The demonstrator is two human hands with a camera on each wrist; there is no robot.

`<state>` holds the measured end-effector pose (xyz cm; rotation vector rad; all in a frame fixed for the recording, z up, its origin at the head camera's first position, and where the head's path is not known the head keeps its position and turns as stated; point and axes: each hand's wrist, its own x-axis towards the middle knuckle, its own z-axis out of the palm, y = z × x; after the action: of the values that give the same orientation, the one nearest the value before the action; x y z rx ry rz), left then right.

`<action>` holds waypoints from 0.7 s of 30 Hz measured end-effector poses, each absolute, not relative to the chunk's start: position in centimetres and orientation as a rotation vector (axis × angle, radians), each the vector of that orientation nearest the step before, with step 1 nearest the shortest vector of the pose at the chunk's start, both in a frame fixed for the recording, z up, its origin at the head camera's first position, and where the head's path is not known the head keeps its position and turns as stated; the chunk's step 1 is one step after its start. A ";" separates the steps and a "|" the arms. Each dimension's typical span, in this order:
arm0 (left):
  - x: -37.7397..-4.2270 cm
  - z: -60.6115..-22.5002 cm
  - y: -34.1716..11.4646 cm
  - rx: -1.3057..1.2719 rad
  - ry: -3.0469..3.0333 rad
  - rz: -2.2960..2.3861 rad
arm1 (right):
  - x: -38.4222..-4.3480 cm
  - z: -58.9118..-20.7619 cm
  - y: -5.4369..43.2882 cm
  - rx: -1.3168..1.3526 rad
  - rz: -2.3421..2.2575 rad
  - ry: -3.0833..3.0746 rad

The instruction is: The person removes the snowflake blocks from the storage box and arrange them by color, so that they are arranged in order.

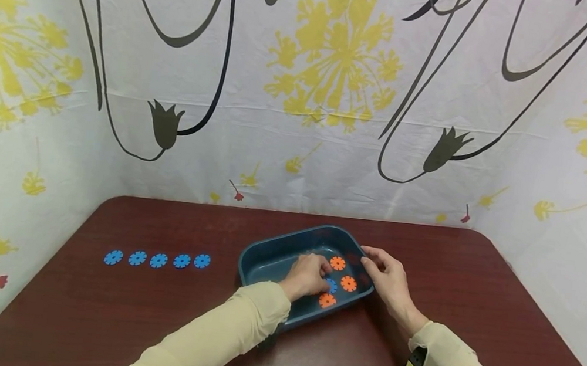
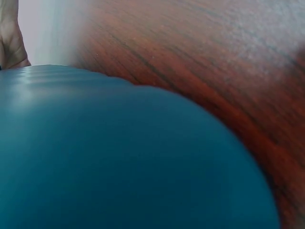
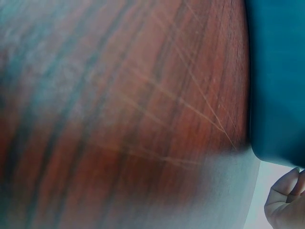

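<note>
Blue disc, one: inside tray, right half, at the right of left hand, the nearer; whether its fingers pinch it, cannot tell. Tray: long axis near-left to far-right; right rim gripped by right hand.

Bare table runs between the blue discs and the tray, and right of the right hand. The tray's raised walls bar a low way in; from above, its left end lies open. The left hand and its sleeve block the middle; orange discs and the right hand crowd the right end.
</note>
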<state>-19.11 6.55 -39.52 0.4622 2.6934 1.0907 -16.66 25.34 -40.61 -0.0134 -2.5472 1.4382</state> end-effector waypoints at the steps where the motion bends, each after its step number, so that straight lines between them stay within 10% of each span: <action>1: -19.1 -39.5 6.5 0.468 2.694 1.085 | -16.6 -40.6 25.3 -0.016 1.442 -2.545; 21: -19.1 -40.1 6.7 0.554 2.781 0.955 | -16.6 -40.7 25.4 -0.015 1.455 -2.534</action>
<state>-19.12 6.69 -40.12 0.5537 2.7813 0.9555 -16.64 25.36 -40.73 -0.0148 -2.5340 1.4552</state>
